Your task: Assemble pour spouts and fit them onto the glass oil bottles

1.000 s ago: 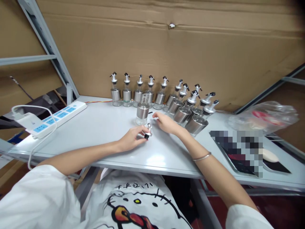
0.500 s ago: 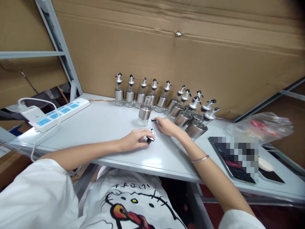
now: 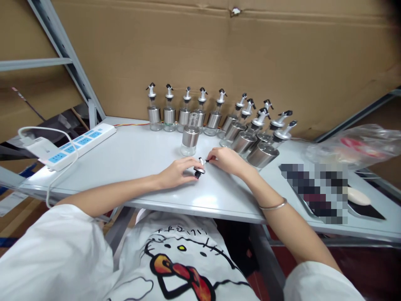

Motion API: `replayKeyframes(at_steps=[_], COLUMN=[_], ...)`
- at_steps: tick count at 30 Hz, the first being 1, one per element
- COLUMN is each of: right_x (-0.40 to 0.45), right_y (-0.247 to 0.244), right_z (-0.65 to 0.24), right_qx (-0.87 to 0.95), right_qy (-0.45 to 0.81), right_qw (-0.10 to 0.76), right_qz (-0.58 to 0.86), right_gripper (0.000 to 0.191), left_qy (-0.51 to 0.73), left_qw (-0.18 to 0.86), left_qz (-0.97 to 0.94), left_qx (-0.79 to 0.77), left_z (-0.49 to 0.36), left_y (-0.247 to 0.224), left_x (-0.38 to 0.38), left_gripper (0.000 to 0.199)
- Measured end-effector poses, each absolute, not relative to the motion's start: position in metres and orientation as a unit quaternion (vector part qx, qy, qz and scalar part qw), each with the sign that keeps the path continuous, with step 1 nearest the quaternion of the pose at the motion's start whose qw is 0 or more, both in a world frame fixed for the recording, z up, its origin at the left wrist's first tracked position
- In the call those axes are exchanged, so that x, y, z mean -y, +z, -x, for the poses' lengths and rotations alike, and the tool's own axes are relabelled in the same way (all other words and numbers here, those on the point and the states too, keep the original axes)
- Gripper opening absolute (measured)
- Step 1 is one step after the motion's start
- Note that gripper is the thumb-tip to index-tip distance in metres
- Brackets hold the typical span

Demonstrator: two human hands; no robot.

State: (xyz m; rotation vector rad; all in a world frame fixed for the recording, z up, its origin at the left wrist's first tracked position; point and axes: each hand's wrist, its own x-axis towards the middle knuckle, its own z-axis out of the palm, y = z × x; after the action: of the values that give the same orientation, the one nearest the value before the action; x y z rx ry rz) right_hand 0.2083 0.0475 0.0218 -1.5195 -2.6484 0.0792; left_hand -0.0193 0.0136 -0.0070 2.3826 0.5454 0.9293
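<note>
Between thumb and fingers, my left hand [image 3: 180, 173] grips a silver-and-black pourer top [image 3: 199, 170], its black stopper pointing down above the table. My right hand [image 3: 225, 161] pinches a small black piece [image 3: 206, 161], held right beside the pourer's spout; whether the two touch I cannot tell. Just beyond both hands stands an uncapped glass bottle [image 3: 189, 136] with a steel sleeve, upright with a bare neck.
Behind stand several sleeved bottles with pourer tops, such as the end bottle [image 3: 154, 115] and the nearest right one [image 3: 265, 152]. A power strip [image 3: 78, 146] lies left; a plastic bag [image 3: 360, 146] and a pale oval object [image 3: 359, 196] lie right.
My right hand has brought the small black piece toward the pourer top, beside its spout. My left hand keeps its hold. The camera view has tilted down slightly.
</note>
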Motion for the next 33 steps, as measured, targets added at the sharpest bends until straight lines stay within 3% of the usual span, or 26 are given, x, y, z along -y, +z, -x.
replayKeyframes(at_steps=[6,11,13,33], right_x=[-0.046,-0.038,-0.035,-0.027], right_y=[0.022,0.030,0.033,0.038], right_z=[-0.213,-0.206,-0.203,-0.196], right_qx=[0.868,0.745,0.700,0.680], right_qy=[0.104,0.424,0.486,0.520], right_qw=[0.161,0.334,0.364,0.351], right_qz=[0.459,0.392,0.376,0.379], right_gripper=[0.008,0.020,0.026,0.031], left_qy=[0.310,0.311,0.308,0.353], left_qw=[0.191,0.185,0.189,0.163], left_qz=[-0.899,-0.906,-0.904,-0.890], left_qx=[-0.244,-0.220,-0.227,-0.238], left_z=[0.020,0.020,0.020,0.019], left_y=[-0.004,-0.006,-0.007,-0.005], left_x=[-0.013,-0.013,-0.013,-0.011], left_gripper=[0.026,0.023,0.024,0.029])
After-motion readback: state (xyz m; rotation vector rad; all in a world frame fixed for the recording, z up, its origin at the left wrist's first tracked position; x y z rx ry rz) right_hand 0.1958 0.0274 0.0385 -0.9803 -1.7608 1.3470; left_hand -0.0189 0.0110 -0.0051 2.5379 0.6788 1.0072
